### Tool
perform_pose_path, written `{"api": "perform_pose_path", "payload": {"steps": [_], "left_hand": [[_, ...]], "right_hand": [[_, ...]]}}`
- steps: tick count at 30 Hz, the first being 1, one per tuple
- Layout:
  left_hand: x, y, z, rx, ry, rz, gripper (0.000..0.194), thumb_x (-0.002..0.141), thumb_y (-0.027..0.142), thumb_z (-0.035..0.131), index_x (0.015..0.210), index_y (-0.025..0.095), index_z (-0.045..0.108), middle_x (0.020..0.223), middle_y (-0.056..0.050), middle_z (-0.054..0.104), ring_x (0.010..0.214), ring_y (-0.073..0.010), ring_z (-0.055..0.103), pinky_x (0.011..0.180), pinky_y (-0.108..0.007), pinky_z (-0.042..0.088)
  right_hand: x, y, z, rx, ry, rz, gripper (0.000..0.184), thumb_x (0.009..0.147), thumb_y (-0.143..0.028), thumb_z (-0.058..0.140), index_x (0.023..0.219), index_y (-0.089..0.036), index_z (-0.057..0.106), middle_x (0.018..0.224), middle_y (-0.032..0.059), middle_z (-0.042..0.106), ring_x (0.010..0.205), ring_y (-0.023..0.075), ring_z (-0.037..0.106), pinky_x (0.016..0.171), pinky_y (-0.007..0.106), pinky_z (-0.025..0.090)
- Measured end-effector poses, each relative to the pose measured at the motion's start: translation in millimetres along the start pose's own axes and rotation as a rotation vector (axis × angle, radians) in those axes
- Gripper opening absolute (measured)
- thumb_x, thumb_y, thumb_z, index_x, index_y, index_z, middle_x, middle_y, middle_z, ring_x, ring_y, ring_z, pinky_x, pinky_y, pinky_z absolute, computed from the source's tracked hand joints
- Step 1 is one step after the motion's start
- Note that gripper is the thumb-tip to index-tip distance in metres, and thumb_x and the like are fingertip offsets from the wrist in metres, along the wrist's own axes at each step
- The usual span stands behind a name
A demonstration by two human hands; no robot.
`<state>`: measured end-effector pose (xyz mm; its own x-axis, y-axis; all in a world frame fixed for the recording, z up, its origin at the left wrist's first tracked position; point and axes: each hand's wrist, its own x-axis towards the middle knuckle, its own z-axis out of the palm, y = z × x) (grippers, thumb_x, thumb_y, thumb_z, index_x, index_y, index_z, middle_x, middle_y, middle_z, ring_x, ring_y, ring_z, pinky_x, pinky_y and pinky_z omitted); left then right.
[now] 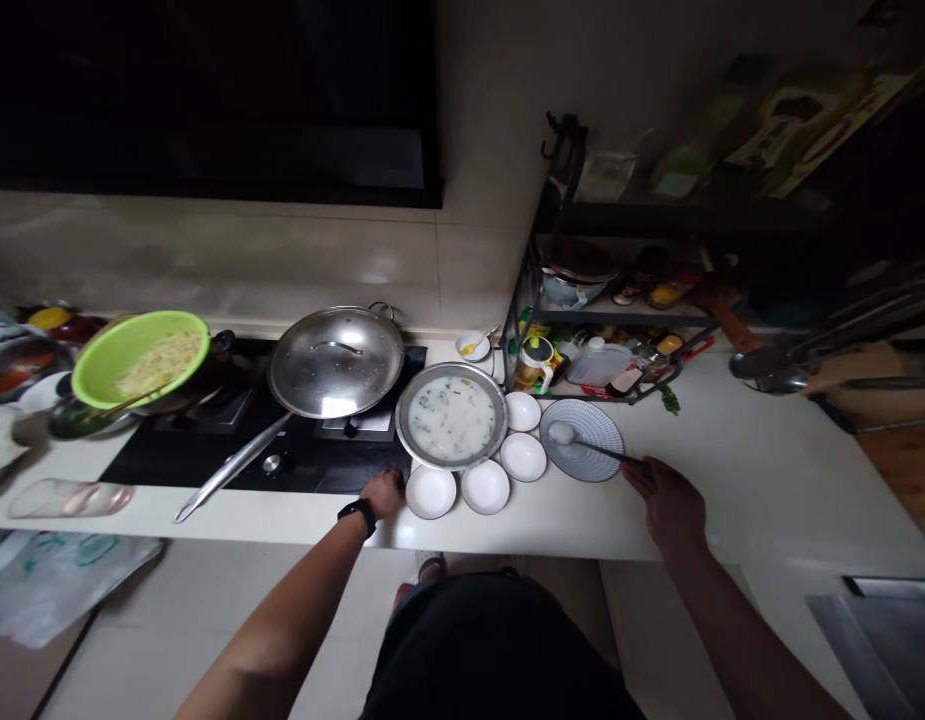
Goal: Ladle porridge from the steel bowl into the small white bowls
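My right hand [668, 497] is closed on the dark handle of a ladle [582, 442] whose white bowl rests on a blue patterned plate [593, 460]. My left hand [383, 493], with a black watch on the wrist, rests at the counter's front edge beside a small white bowl [430, 492]; its fingers are curled and hard to make out. Several empty small white bowls [485, 486] ring a wide metal bowl of pale soup [452, 417].
A lidded steel pan [336, 362] with a long handle sits on the black hob [207, 450]. A green colander of noodles [139, 355] stands at the left. A dark rack with jars and bottles [597, 350] lines the wall. A glass [68, 497] lies on the counter.
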<state>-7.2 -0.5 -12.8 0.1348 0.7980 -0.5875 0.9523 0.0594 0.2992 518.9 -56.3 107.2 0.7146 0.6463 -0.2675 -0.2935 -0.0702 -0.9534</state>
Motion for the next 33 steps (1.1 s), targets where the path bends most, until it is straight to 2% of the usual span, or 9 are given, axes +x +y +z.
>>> {"api": "perform_pose_path", "payload": {"steps": [4,8,15,17,19,24,26,29,33], "left_hand": [[0.0,-0.4,0.8,0.009,0.013,0.009,0.025,0.095,0.034,0.062,0.106,0.016,0.074,0.117,-0.018,0.078,0.109,-0.028,0.075,0.093,-0.032,0.054],[-0.2,0.6,1.1,0.031,0.008,0.018,0.025,0.094,0.032,0.061,0.107,0.016,0.075,0.119,-0.018,0.078,0.111,-0.0291,0.074,0.097,-0.034,0.054],[-3.7,4.3,0.9,0.011,0.026,0.002,0.029,0.096,0.037,0.061,0.111,0.015,0.075,0.121,-0.02,0.077,0.115,-0.0313,0.073,0.098,-0.036,0.053],[-4.7,5.0,0.4,0.009,0.024,0.0,0.03,0.096,0.037,0.061,0.111,0.016,0.075,0.121,-0.02,0.077,0.113,-0.0311,0.074,0.098,-0.036,0.054],[-5.4,5.4,0.0,0.014,0.024,0.003,0.03,0.096,0.037,0.061,0.111,0.016,0.075,0.121,-0.019,0.077,0.113,-0.0311,0.074,0.098,-0.037,0.054],[-5.5,5.2,0.4,0.034,0.036,0.013,0.032,0.095,0.038,0.061,0.112,0.014,0.074,0.122,-0.02,0.076,0.116,-0.0322,0.073,0.099,-0.038,0.054],[-5.1,4.6,0.8,0.03,0.035,0.012,0.032,0.095,0.038,0.061,0.111,0.014,0.074,0.121,-0.021,0.076,0.115,-0.0321,0.073,0.099,-0.038,0.054],[-4.1,3.4,1.2,0.031,0.028,0.015,0.031,0.096,0.037,0.059,0.11,0.014,0.074,0.12,-0.02,0.076,0.113,-0.0309,0.074,0.098,-0.036,0.053],[-2.8,1.4,1.1,0.036,0.023,0.022,0.03,0.096,0.035,0.06,0.111,0.014,0.075,0.12,-0.02,0.076,0.114,-0.0307,0.073,0.099,-0.036,0.052]], "right_hand": [[-6.6,-22.8,25.5,-0.032,-0.047,-0.052,0.039,0.069,-0.038,0.095,0.086,-0.014,0.069,0.075,0.0058,0.077,0.066,0.0248,0.08,0.07,0.041,0.072],[-15.5,-27.2,60.0,-0.054,-0.134,-0.043,0.044,0.066,-0.043,0.097,0.086,-0.015,0.07,0.078,0.0067,0.077,0.068,0.0258,0.081,0.071,0.039,0.072],[-50.3,13.4,139.7,-0.201,-0.342,0.037,0.04,0.078,-0.053,0.086,0.091,-0.018,0.07,0.073,0.008,0.079,0.077,0.0304,0.083,0.077,0.044,0.071],[-62.3,26.4,155.6,-0.288,-0.431,-0.035,0.041,0.088,-0.058,0.076,0.097,-0.018,0.07,0.074,0.0086,0.08,0.078,0.0305,0.083,0.079,0.046,0.07],[-74.1,35.1,163.6,-0.438,-0.574,-0.229,0.039,0.098,-0.057,0.063,0.102,-0.019,0.072,0.082,0.0106,0.082,0.082,0.0303,0.083,0.082,0.047,0.069],[-99.2,38.6,155.7,-0.868,-1.165,-1.035,0.031,0.104,-0.025,0.051,0.121,-0.022,0.077,0.129,0.0146,0.078,0.117,0.028,0.077,0.103,0.044,0.063],[-103.8,35.3,147.5,-0.968,-1.291,-1.224,0.038,0.101,-0.015,0.05,0.128,-0.023,0.076,0.133,0.0133,0.077,0.117,0.0264,0.076,0.1,0.041,0.064],[-97.6,24.4,130.1,-1.027,-1.238,-1.28,0.044,0.1,-0.011,0.048,0.132,-0.024,0.074,0.134,0.0116,0.077,0.117,0.0253,0.076,0.1,0.039,0.064],[-61.9,2.3,91.0,-0.977,-0.846,-1.094,0.037,0.105,-0.024,0.045,0.125,-0.023,0.077,0.13,0.0117,0.078,0.119,0.0265,0.075,0.107,0.043,0.06]]}}
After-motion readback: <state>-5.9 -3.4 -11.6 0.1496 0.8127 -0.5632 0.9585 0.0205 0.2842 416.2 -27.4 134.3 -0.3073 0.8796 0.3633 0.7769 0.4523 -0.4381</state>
